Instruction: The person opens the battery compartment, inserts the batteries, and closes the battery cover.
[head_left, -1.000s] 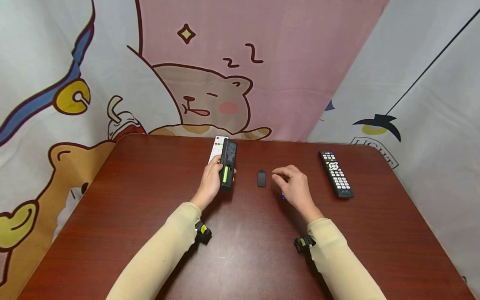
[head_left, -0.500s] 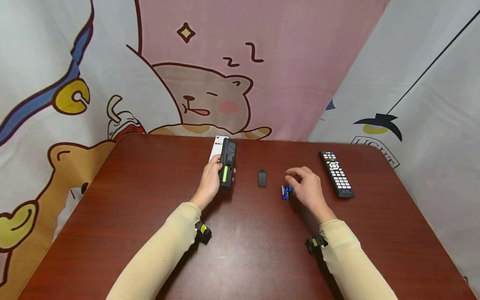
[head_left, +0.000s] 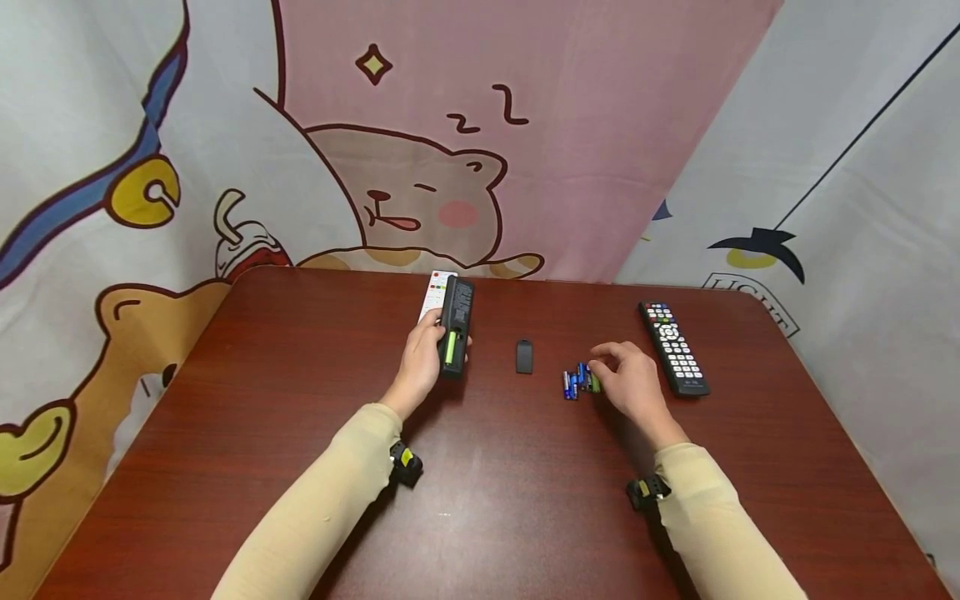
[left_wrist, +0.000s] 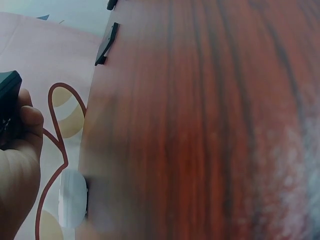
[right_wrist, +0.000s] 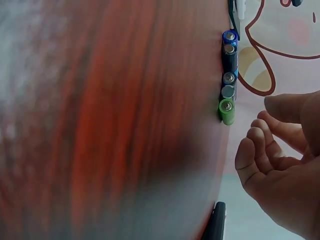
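My left hand (head_left: 418,358) grips a black remote control (head_left: 459,304), its back facing up and its battery compartment uncovered. One green battery (head_left: 451,347) lies in that compartment. Over the table, my right hand (head_left: 628,379) hovers beside a row of loose batteries, its fingers loosely bent and nothing seen between them. Several blue batteries (head_left: 572,384) and one green battery (right_wrist: 227,110) make up the row. The green one is closest to the right hand, apart from the fingertips in the right wrist view. A small black battery cover (head_left: 524,357) lies between the two hands.
A white remote control (head_left: 435,293) lies behind the held one, partly hidden. Another black remote control (head_left: 672,350) with white buttons lies at the right, buttons up. The brown table (head_left: 480,533) ends at a printed cloth (head_left: 570,167) behind.
My right hand has moved to the right, uncovering the row of blue and green batteries that it hid before. The left hand and the remote control in it have stayed put.
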